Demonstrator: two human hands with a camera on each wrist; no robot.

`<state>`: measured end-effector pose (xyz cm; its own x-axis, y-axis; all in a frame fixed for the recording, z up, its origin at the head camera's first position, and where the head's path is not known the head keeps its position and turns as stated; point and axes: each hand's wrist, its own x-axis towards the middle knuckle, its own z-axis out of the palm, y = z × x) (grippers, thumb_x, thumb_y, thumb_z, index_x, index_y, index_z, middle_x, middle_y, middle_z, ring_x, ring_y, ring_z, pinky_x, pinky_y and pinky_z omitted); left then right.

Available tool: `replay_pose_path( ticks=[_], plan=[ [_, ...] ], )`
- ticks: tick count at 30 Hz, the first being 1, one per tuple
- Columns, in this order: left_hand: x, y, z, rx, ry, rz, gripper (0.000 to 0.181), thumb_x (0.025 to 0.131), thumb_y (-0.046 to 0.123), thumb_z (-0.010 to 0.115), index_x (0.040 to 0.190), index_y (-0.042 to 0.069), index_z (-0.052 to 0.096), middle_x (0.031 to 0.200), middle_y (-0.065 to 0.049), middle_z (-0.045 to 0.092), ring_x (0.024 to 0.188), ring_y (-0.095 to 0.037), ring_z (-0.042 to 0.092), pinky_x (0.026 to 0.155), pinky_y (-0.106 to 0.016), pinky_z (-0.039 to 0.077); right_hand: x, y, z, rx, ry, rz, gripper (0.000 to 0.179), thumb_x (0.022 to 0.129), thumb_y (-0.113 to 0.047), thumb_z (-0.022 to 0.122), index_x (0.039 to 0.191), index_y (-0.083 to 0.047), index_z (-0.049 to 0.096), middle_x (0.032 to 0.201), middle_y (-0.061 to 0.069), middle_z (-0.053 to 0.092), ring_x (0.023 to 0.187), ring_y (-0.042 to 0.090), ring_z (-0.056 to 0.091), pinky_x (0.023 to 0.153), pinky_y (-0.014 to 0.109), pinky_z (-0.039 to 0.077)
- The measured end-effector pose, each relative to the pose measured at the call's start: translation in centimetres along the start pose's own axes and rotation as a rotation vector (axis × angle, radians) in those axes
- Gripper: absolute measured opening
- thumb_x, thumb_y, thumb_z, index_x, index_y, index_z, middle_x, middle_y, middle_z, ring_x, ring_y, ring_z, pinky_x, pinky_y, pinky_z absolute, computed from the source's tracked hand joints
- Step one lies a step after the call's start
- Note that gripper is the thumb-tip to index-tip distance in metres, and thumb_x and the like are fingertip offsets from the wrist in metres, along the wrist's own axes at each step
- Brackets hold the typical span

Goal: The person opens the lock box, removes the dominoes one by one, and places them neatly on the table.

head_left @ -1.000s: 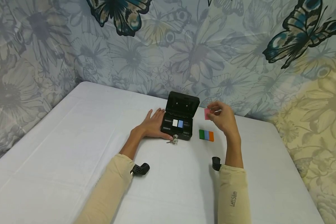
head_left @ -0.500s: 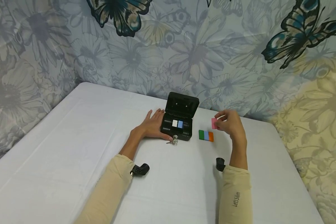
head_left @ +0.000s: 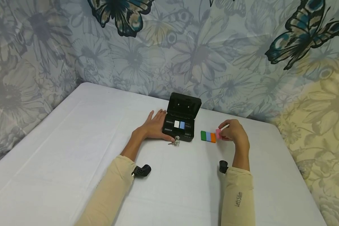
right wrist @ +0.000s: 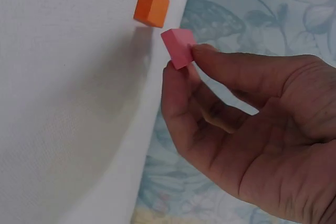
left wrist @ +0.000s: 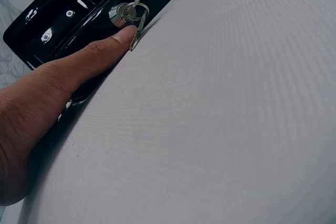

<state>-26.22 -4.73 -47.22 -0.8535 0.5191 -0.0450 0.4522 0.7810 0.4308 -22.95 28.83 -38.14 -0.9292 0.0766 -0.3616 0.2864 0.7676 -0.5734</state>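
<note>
My right hand (head_left: 235,133) pinches a pink block (head_left: 218,134) between thumb and fingertips. In the right wrist view the pink block (right wrist: 179,47) is tilted, a small gap from the orange block (right wrist: 152,4). On the table, green (head_left: 203,135), light blue (head_left: 208,136) and orange blocks lie side by side in a row. A black cash box (head_left: 178,127) stands with its lid up, a white block (head_left: 176,124) and a blue block (head_left: 182,125) inside. My left hand (head_left: 155,127) rests against its left side, fingers spread, thumb along the front beside the lock.
Keys (left wrist: 137,19) on a ring hang from the box's lock. The white table (head_left: 101,125) meets a wall covering (head_left: 147,62) with flowers and butterflies right behind the box. Black wrist cameras (head_left: 141,171) sit on both forearms.
My right hand has carried the pink block rightward and then down toward the viewer, to the orange end of the row. The left hand and the box have stayed put.
</note>
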Motion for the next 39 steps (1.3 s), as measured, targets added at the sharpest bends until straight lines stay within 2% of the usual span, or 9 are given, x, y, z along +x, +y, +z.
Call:
replay_pose_path(
  ticks=[4, 10, 21, 28, 39],
  plan=[
    [-0.04, 0.09, -0.07, 0.004, 0.000, -0.001, 0.132, 0.077, 0.071, 0.077, 0.168, 0.002, 0.010, 0.177, -0.018, 0.010, 0.167, -0.032, 0.002, 0.133, -0.059, -0.004, 0.05, 0.25, 0.10, -0.058, -0.006, 0.024, 0.041, 0.092, -0.001, 0.069, 0.132, 0.008, 0.063, 0.093, 0.013, 0.070, 0.070, 0.012, 0.068, 0.068, 0.025, 0.057],
    [-0.06, 0.06, -0.09, 0.013, -0.001, -0.002, 0.132, 0.077, 0.071, 0.076, 0.168, 0.002, 0.008, 0.177, -0.018, 0.010, 0.167, -0.032, 0.002, 0.133, -0.059, -0.004, 0.16, 0.15, 0.52, -0.073, -0.036, 0.039, 0.038, 0.094, 0.000, 0.065, 0.130, 0.010, 0.063, 0.097, 0.017, 0.068, 0.069, 0.014, 0.066, 0.069, 0.027, 0.060],
    [0.06, -0.13, -0.01, -0.004, 0.009, 0.010, 0.130, 0.077, 0.070, 0.077, 0.168, 0.005, 0.012, 0.177, -0.018, 0.011, 0.167, -0.033, 0.003, 0.133, -0.060, -0.004, 0.29, 0.30, 0.68, -0.006, -0.065, 0.055, 0.033, 0.094, 0.002, 0.062, 0.125, 0.013, 0.065, 0.103, 0.017, 0.069, 0.078, 0.017, 0.067, 0.077, 0.030, 0.063],
    [0.09, -0.07, 0.04, -0.005, 0.012, 0.014, 0.129, 0.077, 0.070, 0.077, 0.168, 0.004, 0.012, 0.177, -0.018, 0.012, 0.167, -0.033, 0.003, 0.133, -0.060, -0.003, 0.23, 0.33, 0.71, -0.004, -0.072, 0.048, 0.032, 0.095, 0.002, 0.061, 0.125, 0.013, 0.065, 0.108, 0.021, 0.068, 0.080, 0.019, 0.067, 0.079, 0.031, 0.064],
    [0.01, -0.04, 0.11, 0.004, 0.007, 0.005, 0.131, 0.077, 0.070, 0.078, 0.168, 0.004, 0.012, 0.177, -0.018, 0.012, 0.167, -0.033, 0.003, 0.133, -0.060, -0.003, 0.08, 0.38, 0.71, -0.009, -0.080, 0.039, 0.033, 0.095, 0.001, 0.062, 0.126, 0.013, 0.065, 0.100, 0.017, 0.071, 0.081, 0.020, 0.066, 0.079, 0.032, 0.063]
  ],
)
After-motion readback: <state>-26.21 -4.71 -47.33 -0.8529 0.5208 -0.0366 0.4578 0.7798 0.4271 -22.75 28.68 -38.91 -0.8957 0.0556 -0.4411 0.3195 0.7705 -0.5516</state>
